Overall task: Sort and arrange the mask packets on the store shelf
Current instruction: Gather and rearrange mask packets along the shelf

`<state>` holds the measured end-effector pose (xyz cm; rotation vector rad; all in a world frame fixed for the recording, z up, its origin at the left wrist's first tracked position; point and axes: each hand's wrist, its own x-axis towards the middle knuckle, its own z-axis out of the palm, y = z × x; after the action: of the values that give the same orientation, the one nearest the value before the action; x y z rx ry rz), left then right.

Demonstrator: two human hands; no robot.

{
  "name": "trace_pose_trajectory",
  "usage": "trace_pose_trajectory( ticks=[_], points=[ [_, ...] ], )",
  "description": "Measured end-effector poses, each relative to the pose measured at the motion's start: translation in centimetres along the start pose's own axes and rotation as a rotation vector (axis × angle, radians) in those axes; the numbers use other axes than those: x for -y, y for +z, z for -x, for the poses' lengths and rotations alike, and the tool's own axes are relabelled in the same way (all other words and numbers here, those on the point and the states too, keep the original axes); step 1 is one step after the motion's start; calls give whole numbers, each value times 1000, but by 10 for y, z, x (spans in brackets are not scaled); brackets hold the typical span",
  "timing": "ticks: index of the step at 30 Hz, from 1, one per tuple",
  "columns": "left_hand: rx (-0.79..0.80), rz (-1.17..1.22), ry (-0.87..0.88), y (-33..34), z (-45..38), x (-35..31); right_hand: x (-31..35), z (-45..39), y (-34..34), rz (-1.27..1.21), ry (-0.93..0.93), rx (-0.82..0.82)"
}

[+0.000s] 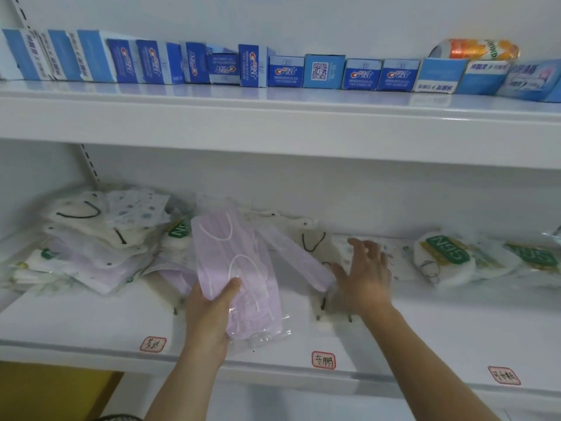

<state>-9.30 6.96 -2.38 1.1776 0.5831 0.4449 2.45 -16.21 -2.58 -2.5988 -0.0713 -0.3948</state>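
Note:
My left hand (209, 317) grips a stack of pink mask packets (233, 268) in clear wrap, thumb on top, held above the front of the white shelf (91, 323). To its right lies another pink mask packet (296, 256). My right hand (365, 275) is spread with straight fingers over a white patterned mask packet (397, 259). A loose heap of mask packets (100, 244) fills the left of the shelf. White packets with green labels (449, 256) lie on the right.
Three red-edged name tags (323, 360) are stuck along the shelf's front lip. The upper shelf (273, 117) carries a row of blue toothpaste boxes (285, 71) and an orange can (479, 49) lying on top at right.

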Motion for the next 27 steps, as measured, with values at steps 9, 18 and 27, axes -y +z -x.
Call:
trace_pose_trajectory(
  ticks=[9,18,27],
  points=[
    [-20,18,46,13,29,12,23,-2,24,132,-329,88],
    [123,27,56,130,136,41,-61,70,-102,-763,-216,102],
    [573,18,-155,335,290,118,-285,110,-232,-709,133,-190]
  ],
)
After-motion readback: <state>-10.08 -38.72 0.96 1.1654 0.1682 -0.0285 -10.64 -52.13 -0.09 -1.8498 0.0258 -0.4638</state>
